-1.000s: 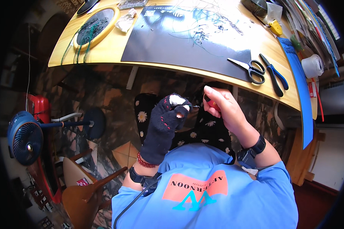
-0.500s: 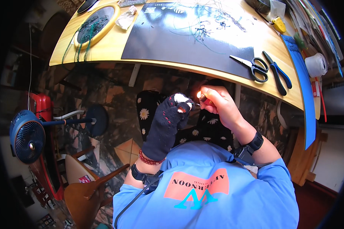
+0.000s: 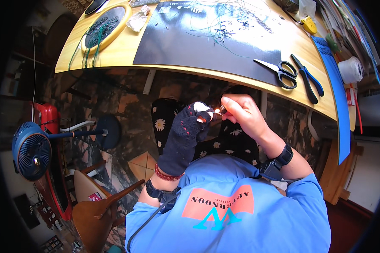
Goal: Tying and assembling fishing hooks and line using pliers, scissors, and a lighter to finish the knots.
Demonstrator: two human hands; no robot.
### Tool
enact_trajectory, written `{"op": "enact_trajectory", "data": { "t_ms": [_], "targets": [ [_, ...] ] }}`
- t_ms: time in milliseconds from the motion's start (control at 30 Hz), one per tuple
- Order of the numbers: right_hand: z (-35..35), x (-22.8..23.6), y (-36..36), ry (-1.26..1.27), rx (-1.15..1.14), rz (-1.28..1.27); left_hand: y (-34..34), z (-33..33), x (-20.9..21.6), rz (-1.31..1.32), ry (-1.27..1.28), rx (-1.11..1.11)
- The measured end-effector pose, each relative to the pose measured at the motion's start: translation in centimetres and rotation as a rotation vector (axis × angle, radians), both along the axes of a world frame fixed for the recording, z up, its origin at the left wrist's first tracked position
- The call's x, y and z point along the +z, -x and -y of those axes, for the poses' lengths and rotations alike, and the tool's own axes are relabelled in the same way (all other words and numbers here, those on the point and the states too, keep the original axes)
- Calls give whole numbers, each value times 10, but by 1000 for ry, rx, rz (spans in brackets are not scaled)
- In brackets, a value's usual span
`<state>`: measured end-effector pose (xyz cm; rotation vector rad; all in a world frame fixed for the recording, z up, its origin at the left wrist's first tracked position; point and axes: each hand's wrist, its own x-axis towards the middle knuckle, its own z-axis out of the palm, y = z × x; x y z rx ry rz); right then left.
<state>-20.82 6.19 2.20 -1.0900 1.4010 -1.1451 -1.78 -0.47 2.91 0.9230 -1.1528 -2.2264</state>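
Note:
My left hand [image 3: 189,122], in a dark worn fabric glove with holes at the fingers, is closed in a pinch above my lap. Whatever its fingertips grip is too small to make out. Just to the right, my right hand [image 3: 242,113] is bare and wrapped around a lighter [image 3: 223,109], mostly hidden by the fingers. A small bright flame [image 3: 217,111] burns at the lighter, right beside the left fingertips.
Beyond my hands runs the table edge, with a black mat [image 3: 190,50], scissors [image 3: 285,75], pliers [image 3: 307,80] and dark thread scraps [image 3: 223,31]. A yellow-rimmed tray [image 3: 118,36] holds green threads. A blue fan [image 3: 31,149] and a wooden chair [image 3: 90,213] stand left.
The lighter and its flame have shifted slightly down and left, closer to the left fingertips. My right hand has tilted a little; the left has barely moved.

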Motion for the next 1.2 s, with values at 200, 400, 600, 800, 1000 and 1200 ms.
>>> {"op": "enact_trajectory", "data": {
  "t_ms": [200, 400, 600, 800, 1000, 1200],
  "targets": [
    [-10, 27, 0, 96, -100, 12, 1, -2, 2, -16, 27, 7],
    [-22, 109, 31, 446, -379, -796, -1, -2, 2, -55, 60, -1],
    [7, 90, 114, 361, -318, -1150, 1, -9, 4, -24, 104, 35],
    [9, 103, 90, 521, -344, -1206, -8, -3, -6, -100, 72, 42],
    [-3, 100, 9, 452, 48, -653, -3, 0, 7, -73, 119, 21],
    [0, 96, -2, 445, 114, -631, -3, -2, 34, -39, 237, 11]
  ]
}}
